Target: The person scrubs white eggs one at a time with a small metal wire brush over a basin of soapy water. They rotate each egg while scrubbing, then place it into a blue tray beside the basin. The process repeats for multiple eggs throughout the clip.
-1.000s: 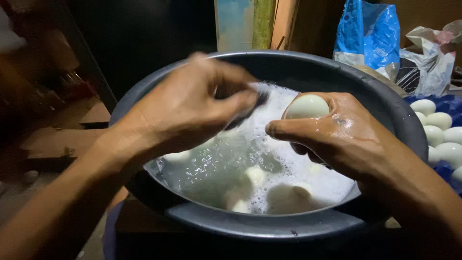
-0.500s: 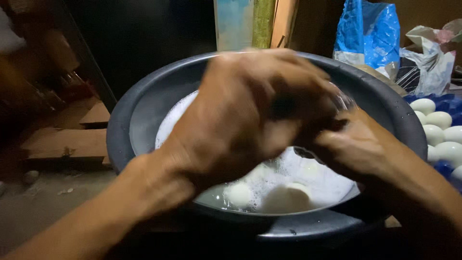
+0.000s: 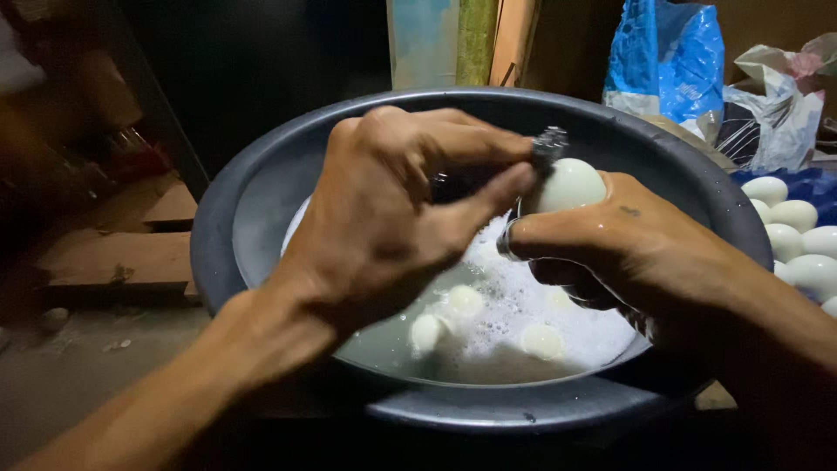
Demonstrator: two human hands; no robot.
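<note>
Two hands meet above the basin point(image 3: 261, 218): right point(image 3: 628, 253) grips an egg point(image 3: 571, 185) (wet), left point(image 3: 392, 209) pinches a scrubber point(image 3: 549, 142) against it.

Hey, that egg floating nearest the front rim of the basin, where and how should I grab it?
Take the egg from above, fingertips spread around its wider middle. It sits low in soapy water inside the basin, so only its rounded top shows, and it is likely slippery; a cupping grip probably holds better than a pinch.

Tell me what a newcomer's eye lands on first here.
Two wet hands meet over a grey basin of soapy water: the right hand holds up a pale egg while the left hand presses a silvery scrubber against it. More eggs lie at far right.
</note>
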